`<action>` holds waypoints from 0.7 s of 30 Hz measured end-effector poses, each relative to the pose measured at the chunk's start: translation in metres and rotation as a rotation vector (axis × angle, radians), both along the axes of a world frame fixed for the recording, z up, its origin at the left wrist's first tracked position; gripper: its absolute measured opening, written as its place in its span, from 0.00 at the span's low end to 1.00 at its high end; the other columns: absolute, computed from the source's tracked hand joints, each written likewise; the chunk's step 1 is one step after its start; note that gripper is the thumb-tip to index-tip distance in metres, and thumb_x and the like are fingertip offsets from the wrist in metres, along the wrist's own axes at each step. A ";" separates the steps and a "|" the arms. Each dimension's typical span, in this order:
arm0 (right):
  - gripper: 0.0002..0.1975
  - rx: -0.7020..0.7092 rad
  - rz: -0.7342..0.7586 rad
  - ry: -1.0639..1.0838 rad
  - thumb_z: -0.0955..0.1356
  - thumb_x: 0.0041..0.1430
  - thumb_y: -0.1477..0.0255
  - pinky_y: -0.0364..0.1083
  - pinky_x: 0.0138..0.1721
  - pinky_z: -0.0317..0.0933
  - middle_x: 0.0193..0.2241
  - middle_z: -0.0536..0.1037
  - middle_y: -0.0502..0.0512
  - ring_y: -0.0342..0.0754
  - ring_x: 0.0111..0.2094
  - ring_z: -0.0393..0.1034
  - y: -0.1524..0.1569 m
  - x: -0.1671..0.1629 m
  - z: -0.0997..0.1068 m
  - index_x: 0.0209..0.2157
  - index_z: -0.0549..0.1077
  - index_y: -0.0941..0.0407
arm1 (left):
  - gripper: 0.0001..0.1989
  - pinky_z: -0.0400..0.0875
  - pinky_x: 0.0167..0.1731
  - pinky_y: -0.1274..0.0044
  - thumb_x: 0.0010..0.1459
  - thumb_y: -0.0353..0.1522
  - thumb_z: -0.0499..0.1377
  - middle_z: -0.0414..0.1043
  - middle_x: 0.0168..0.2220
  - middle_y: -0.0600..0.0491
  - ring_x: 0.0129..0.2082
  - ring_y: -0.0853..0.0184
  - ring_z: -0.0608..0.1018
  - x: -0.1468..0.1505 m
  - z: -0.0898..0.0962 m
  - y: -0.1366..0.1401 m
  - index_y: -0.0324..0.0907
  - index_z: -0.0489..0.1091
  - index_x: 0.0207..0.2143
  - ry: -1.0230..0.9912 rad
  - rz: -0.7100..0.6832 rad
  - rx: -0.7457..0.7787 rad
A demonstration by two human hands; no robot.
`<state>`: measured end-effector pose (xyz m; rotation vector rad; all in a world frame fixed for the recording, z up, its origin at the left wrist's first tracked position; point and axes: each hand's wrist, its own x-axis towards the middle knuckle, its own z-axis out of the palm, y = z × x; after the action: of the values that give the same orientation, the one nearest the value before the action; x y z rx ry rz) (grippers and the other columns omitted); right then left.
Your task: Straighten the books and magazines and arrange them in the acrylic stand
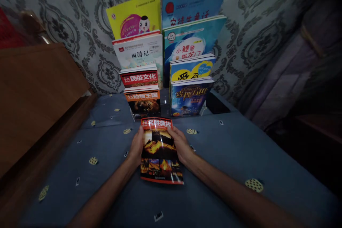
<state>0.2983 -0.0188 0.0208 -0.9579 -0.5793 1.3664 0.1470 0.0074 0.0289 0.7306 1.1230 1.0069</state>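
Between my two hands is a book [160,149] with a red title band and a picture of a lit wall on its cover. My left hand [137,146] grips its left edge, the fingers hidden behind it. On the other side, my right hand [181,143] holds the upper right edge with the thumb on the cover. Just beyond stand two columns of upright books. The nearest left one is an orange-titled book with a lion [144,104]; the nearest right one is a dark blue book [190,97].
Behind these rise a yellow book [135,16] and a large blue book [195,3] against the patterned wall [248,14]. A wooden panel [40,96] borders the left. Blue cloth with pineapple prints [112,185] covers the surface. Draped fabric [288,64] hangs at right.
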 end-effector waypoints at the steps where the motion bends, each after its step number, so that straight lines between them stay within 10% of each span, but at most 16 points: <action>1: 0.22 -0.014 0.024 0.026 0.77 0.43 0.54 0.55 0.41 0.73 0.36 0.85 0.53 0.59 0.40 0.80 -0.001 -0.002 0.000 0.36 0.77 0.52 | 0.30 0.78 0.43 0.65 0.59 0.55 0.57 0.81 0.43 0.43 0.42 0.54 0.83 0.001 0.001 -0.001 0.39 0.73 0.48 -0.029 -0.019 -0.005; 13: 0.23 0.115 0.050 -0.064 0.75 0.45 0.49 0.51 0.39 0.72 0.35 0.84 0.53 0.56 0.39 0.79 0.003 0.011 0.023 0.35 0.76 0.53 | 0.34 0.75 0.41 0.72 0.41 0.49 0.72 0.80 0.41 0.49 0.39 0.61 0.81 -0.012 0.020 0.009 0.41 0.68 0.47 0.100 -0.163 0.360; 21: 0.14 0.111 -0.097 -0.699 0.73 0.46 0.59 0.47 0.28 0.65 0.19 0.74 0.46 0.49 0.23 0.70 0.004 0.054 -0.017 0.31 0.72 0.52 | 0.31 0.72 0.37 0.70 0.47 0.45 0.69 0.76 0.31 0.53 0.32 0.60 0.79 -0.049 0.007 0.047 0.39 0.67 0.49 0.738 -0.471 0.481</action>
<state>0.3519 -0.0152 0.0038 -1.3547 -1.1017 0.8791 0.0979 0.0545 0.0359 1.7642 1.2382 0.5999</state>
